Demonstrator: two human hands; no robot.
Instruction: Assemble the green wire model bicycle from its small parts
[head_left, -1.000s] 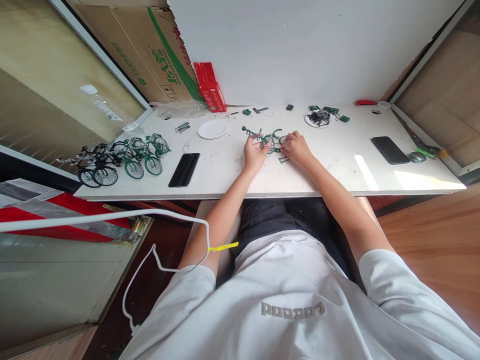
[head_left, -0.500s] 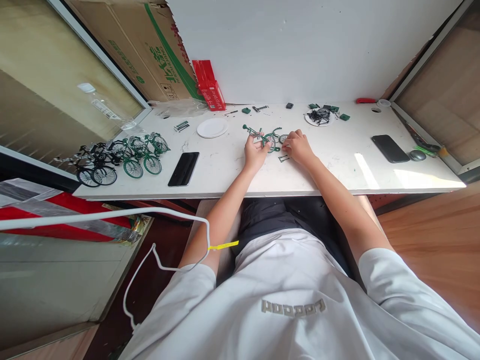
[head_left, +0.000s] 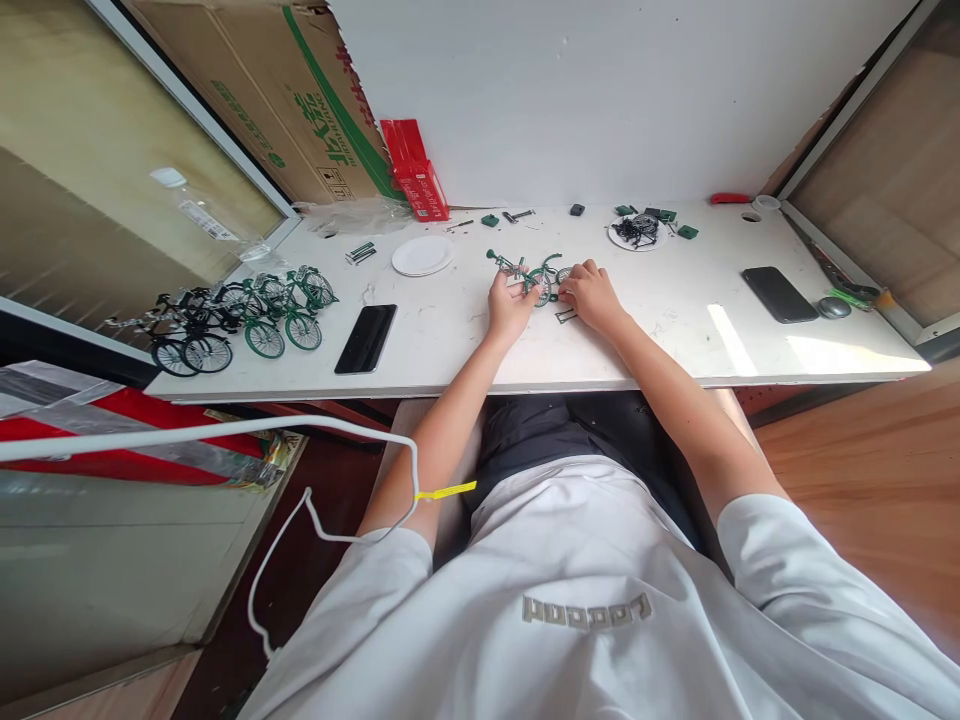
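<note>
A green model bicycle (head_left: pixel 541 277), with a dark wheel fitted, is gripped between the thumb and fingers of my left hand (head_left: pixel 510 308). My right hand (head_left: pixel 595 298) is closed at the model's right side, fingertips pinched close to its lower edge. Whatever sits between those fingertips is too small and covered to make out. Partly behind the right fingers shows a loose-looking small wheel (head_left: pixel 565 273); I cannot tell whether it is attached. Just below the hands a small green frame-shaped piece (head_left: pixel 566 315) lies on the white table (head_left: pixel 465 350).
Several finished-looking model bicycles (head_left: pixel 266 308) stand at the left beside a plastic bottle (head_left: pixel 199 212). A phone (head_left: pixel 366 339), a white plate (head_left: pixel 422 256) and a red box (head_left: pixel 417 180) are nearby. Rightward are a plate of black parts (head_left: pixel 637 232) and another phone (head_left: pixel 778 294).
My right hand has shifted slightly left, bringing its fingertips closer to the model bicycle. My left hand keeps its hold with little movement.
</note>
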